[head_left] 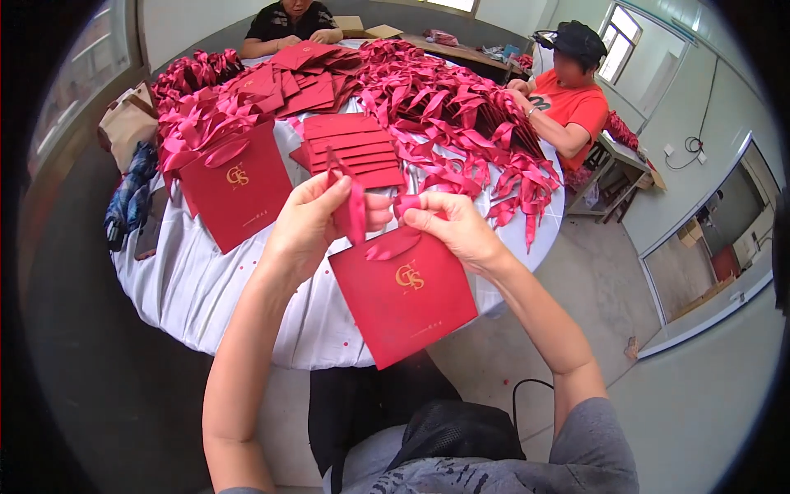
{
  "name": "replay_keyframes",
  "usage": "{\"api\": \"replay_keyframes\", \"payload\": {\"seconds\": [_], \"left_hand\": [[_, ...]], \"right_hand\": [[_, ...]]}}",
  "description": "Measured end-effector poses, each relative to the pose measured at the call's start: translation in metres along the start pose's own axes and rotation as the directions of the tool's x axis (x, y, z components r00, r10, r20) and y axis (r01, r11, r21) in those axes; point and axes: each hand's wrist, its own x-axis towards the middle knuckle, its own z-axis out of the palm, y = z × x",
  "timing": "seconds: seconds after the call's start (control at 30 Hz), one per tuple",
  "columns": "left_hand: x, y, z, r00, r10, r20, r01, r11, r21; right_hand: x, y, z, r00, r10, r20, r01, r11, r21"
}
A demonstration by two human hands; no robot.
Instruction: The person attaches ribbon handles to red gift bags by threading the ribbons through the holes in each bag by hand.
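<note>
Forearms angle inward, hands pinching pink ribbon.

The left hand pinches thumb against index finger; just to its right, the right hand pinches likewise, its fingers curled. Behind each hand, the bare left forearm and right forearm slant inward, the right elbow bent outward.

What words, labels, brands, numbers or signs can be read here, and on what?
Nearest red bag: gold lettering, legible, but I won't copy it; the pale line beneath is too small to read.
Red bag on the left: similar gold lettering, not copied; its pale line is too small too.
Orange shirt: dark print, unreadable.
Grey shirt: dark marks, unreadable.
</note>
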Motion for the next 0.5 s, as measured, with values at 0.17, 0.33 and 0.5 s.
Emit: {"api": "replay_keyframes", "payload": {"seconds": [0.17,0.33,0.5], "left_hand": [[0.015,-0.019,-0.022,0.998,0.052,0.047,-0.040,0.972,-0.230],[0.015,-0.015,-0.014,0.991,-0.002,-0.136,-0.039,0.955,-0.295],[0.024,-0.036,-0.023,0.956,-0.107,-0.274,0.055,0.980,-0.191]], "right_hand": [[-0.003,0.007,0.012,0.997,-0.075,-0.015,0.073,0.991,-0.108],[-0.007,0.013,0.021,0.967,-0.242,-0.080,0.213,0.940,-0.267],[0.003,0.040,0.010,0.984,-0.174,-0.037,0.154,0.938,-0.311]]}}
